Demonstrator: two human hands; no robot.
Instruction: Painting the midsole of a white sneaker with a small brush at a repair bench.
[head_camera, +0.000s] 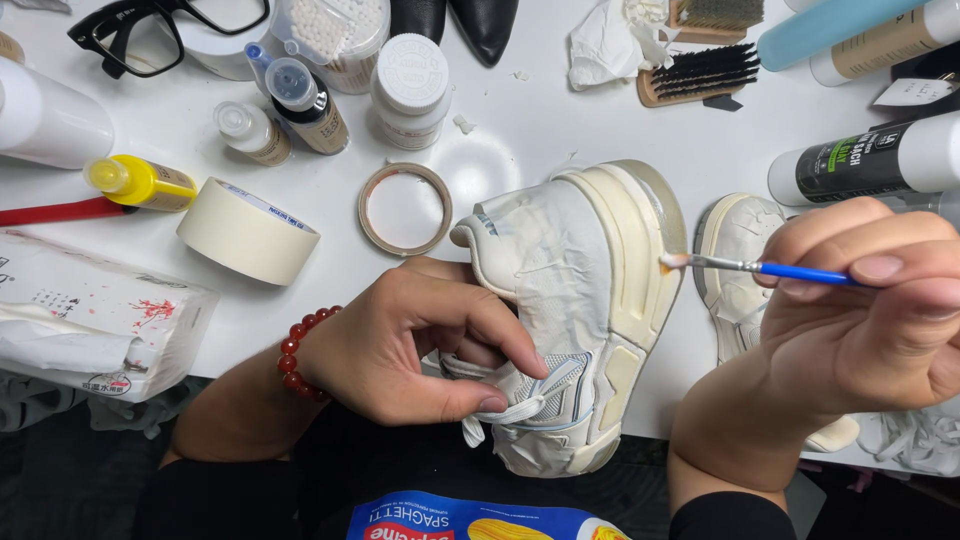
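Your left hand (400, 345) holds the white sneaker (570, 320) on its side at the near edge of the tabletop (520, 120), sole turned toward your right. The fingers (500, 345) are curled around the upper near the laces, the thumb pressed against the tongue area, closed firmly on the shoe. It likely handles as light but bulky: the upper looks soft and gives under the grip, while the thick cream midsole appears stiff. The collar and lace area, where you already have it, seems the soundest place to hold, since it keeps skin off the sole edge being worked.

Your right hand (860, 310) pinches a thin blue-handled brush (760, 267) between thumb and fingertips, closed narrowly on the handle. The brush is slight and easily tipped, so a hold near the ferrule would give more control. Its pale bristle tip touches the rim of the midsole, with a small orange-tinged mark showing there.

The sneaker's upper is covered in crinkled white masking paper or tape, leaving the yellowed cream midsole bare. Grey mesh and loose white laces show near your thumb.

Just beyond lies a second sneaker (735, 270), sole partly up. Two rolls of tape, a wide cream one (248, 232) and a narrow brown one (405, 208), sit on the tabletop to the left, with small bottles (300, 105) behind them.
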